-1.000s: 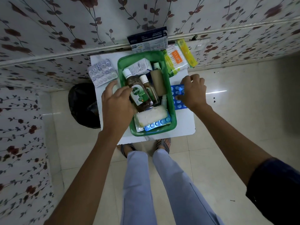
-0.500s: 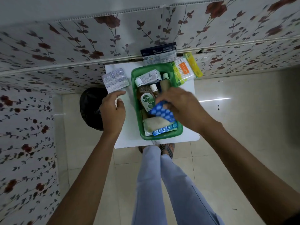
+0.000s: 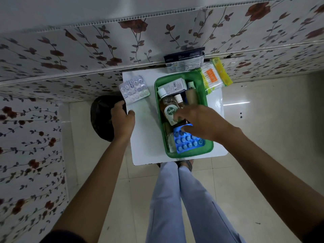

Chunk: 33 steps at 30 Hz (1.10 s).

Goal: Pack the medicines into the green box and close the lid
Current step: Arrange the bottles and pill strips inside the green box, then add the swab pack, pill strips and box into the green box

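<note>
White worktop point(image 3: 145, 137) against a floral wall. Green box point(image 3: 204, 106) sits on its right half, lid not seen. Inside the box: Dettol bottle point(image 3: 169, 109) lying lengthwise, a smaller bottle point(image 3: 179, 99) beside it, a white carton point(image 3: 173, 86) at the far end, a brown roll point(image 3: 191, 96), and a blue blister pack point(image 3: 187, 142) at the near end, on top of other packets. Outside the box: silver blister strips point(image 3: 134, 88) at the far left corner of the worktop, a dark blue packet point(image 3: 185, 58) leaning on the wall, a cotton bud pack point(image 3: 213, 77) just right of the box. A dark bin point(image 3: 101, 120) stands on the floor left of the worktop.

Right hand point(image 3: 198, 122) reaches over the box, fingers spread loosely, fingertips touching the blue pack's far edge and the Dettol bottle; no closed grip seen. Left hand point(image 3: 122, 118) is curled at the worktop's left edge, thumb on the surface, holding nothing, just short of the silver strips.
</note>
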{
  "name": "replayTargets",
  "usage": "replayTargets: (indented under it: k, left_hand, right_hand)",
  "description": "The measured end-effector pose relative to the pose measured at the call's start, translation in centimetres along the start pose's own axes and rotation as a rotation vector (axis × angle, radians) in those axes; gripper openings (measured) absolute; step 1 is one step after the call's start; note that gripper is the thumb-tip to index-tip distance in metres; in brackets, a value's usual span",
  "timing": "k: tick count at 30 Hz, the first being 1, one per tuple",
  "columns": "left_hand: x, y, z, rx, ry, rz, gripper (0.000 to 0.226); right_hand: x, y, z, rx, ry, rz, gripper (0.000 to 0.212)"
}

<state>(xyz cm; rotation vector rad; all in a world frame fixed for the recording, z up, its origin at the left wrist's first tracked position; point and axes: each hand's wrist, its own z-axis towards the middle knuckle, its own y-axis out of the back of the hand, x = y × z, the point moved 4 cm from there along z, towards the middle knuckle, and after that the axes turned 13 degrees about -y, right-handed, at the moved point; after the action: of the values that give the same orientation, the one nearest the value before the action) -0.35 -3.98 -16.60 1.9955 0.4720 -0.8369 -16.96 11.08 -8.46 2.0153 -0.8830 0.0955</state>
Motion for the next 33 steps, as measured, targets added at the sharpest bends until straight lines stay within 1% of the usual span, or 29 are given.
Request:
replayTargets:
  k: [1, 2, 4, 5, 7, 9, 12, 14, 16, 17, 18, 19, 21, 23, 24, 26, 29, 33]
  left_hand:
    - [0.3, -0.1, 0.7, -0.012, 0.033, -0.001, 0.049]
    - [0.5, -0.3, 1.4, -0.022, 0.059, -0.016, 0.052]
    - [0.6, -0.7, 2.9, -0.038, 0.095, -0.051, 0.053]
    - [0.5, -0.9, 3.7, -0.047, 0.095, -0.068, 0.051]
    - [0.1, -1.2, 5.0, -0.075, 0.093, -0.118, 0.047]
    - [-0.2, -1.4, 6.2, -0.115, 0.125, -0.139, 0.048]
    - [-0.4, -1.4, 7.3, -0.163, 0.183, -0.091, 0.050]
    - [-0.7, -1.3, 7.3, -0.203, 0.191, -0.095, 0.049]
    - [-1.0, -1.1, 7.2, -0.246, 0.153, -0.106, 0.043]
    - [-1.2, -1.0, 7.0, -0.265, 0.136, -0.126, 0.040]
    - [-1.5, -0.9, 6.7, -0.283, 0.128, -0.157, 0.036]
    - [-1.8, -0.7, 6.5, -0.297, 0.122, -0.184, 0.032]
    - [-2.4, -0.1, 5.9, -0.316, 0.092, -0.212, 0.028]
    - [-3.0, 0.4, 4.8, -0.329, 0.057, -0.278, 0.026]
    - [-3.4, 0.7, 4.1, -0.339, 0.043, -0.320, 0.024]
    - [-3.9, 1.3, 2.7, -0.361, 0.011, -0.378, 0.023]
    - [-4.2, 2.2, 0.7, -0.382, -0.020, -0.431, 0.022]
    - [-4.6, 2.3, -1.0, -0.389, -0.023, -0.516, 0.021]
  right_hand:
    - [-0.2, -0.1, 0.1, -0.016, -0.008, 0.000, 0.029]
    - [-0.2, -0.6, 0.2, 0.020, -0.013, -0.021, 0.026]
    - [0.0, -2.4, 0.5, 0.162, -0.009, -0.106, 0.024]
    - [0.0, -3.1, 0.7, 0.202, -0.006, -0.136, 0.024]
    - [-0.2, -3.1, 1.1, 0.184, -0.025, -0.093, 0.021]
    - [-0.6, -1.4, 1.7, 0.038, -0.041, 0.072, 0.015]
    - [-1.6, 2.1, 2.0, -0.295, -0.112, 0.377, 0.012]
    - [-3.1, 3.8, 2.0, -0.511, -0.239, 0.538, 0.015]
    - [-5.4, 4.7, 2.5, -0.693, -0.420, 0.652, 0.017]
    - [-7.0, 4.9, 3.0, -0.751, -0.522, 0.703, 0.019]
    - [-8.5, 4.9, 3.8, -0.774, -0.631, 0.724, 0.024]
    - [-10.1, 4.8, 4.7, -0.750, -0.741, 0.700, 0.032]
    - [-12.4, 4.0, 6.8, -0.578, -0.897, 0.551, 0.052]
    - [-13.3, 3.1, 8.5, -0.410, -0.938, 0.422, 0.070]
    - [-13.4, 2.8, 9.0, -0.361, -0.941, 0.385, 0.075]
    - [-13.7, 2.4, 9.6, -0.323, -0.953, 0.333, 0.080]
    - [-14.0, 2.2, 9.8, -0.320, -0.982, 0.312, 0.082]
    - [-14.7, 1.9, 9.6, -0.306, -1.044, 0.409, 0.089]
